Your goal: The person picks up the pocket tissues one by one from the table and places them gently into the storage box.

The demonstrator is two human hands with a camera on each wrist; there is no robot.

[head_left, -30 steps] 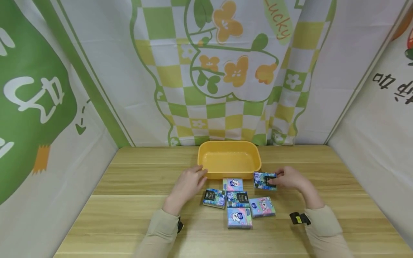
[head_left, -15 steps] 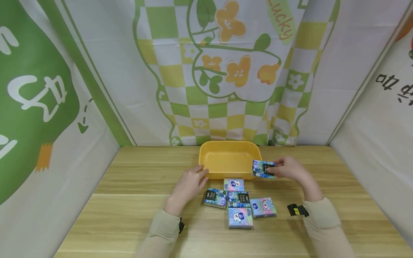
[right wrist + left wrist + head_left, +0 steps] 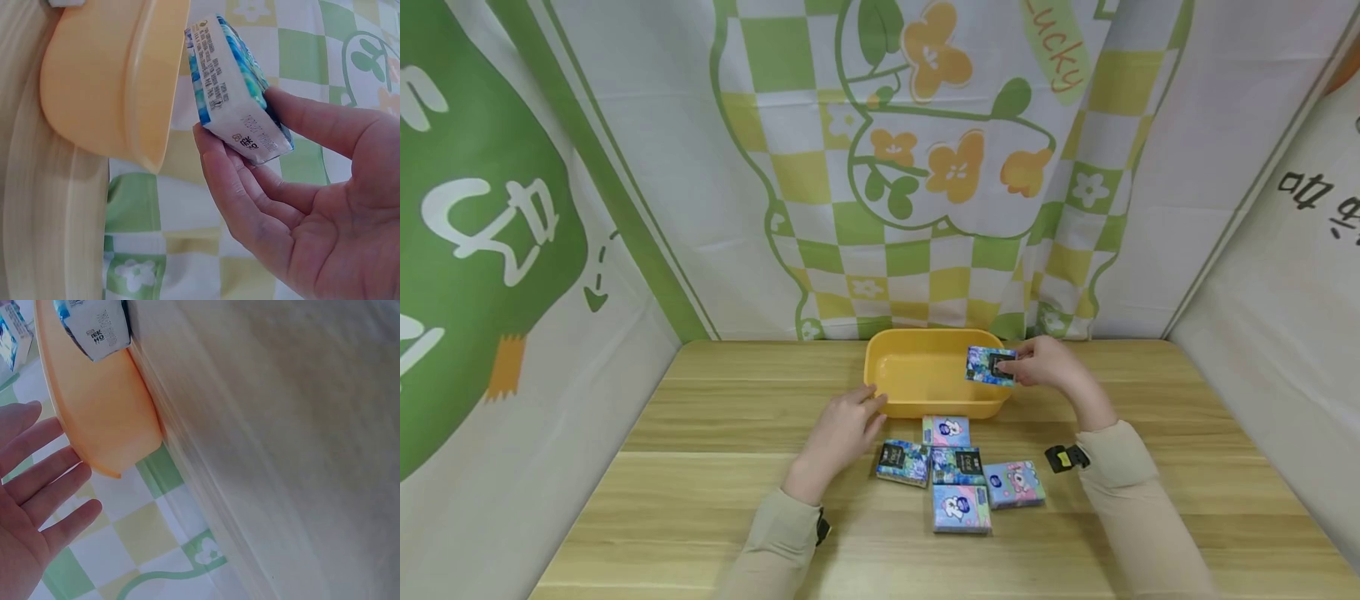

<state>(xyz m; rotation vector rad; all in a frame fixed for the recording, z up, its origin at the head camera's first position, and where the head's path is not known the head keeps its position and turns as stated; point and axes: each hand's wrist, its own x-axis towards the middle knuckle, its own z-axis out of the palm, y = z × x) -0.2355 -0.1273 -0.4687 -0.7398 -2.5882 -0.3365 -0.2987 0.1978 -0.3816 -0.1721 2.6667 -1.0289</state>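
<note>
1. Left hand point(image 3: 842, 429) rests its loose, unclenched fingers at the front left corner of the yellow tub point(image 3: 910, 410), just as a second ago.
2. Inside the tub I can see its yellow floor.
3. Five small packs point(image 3: 957, 465) lie clustered on the table point(image 3: 700, 500) in front of it, unmoved.
4. One blue floral pack point(image 3: 985, 364), earlier near the tub's front right corner, is now above its right end.
5. Right hand point(image 3: 1051, 367) pinches that pack between thumb and fingers.

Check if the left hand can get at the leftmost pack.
Probably yes: the left hand holds nothing, the leftmost pack lies close by, and nothing covers it.
</note>
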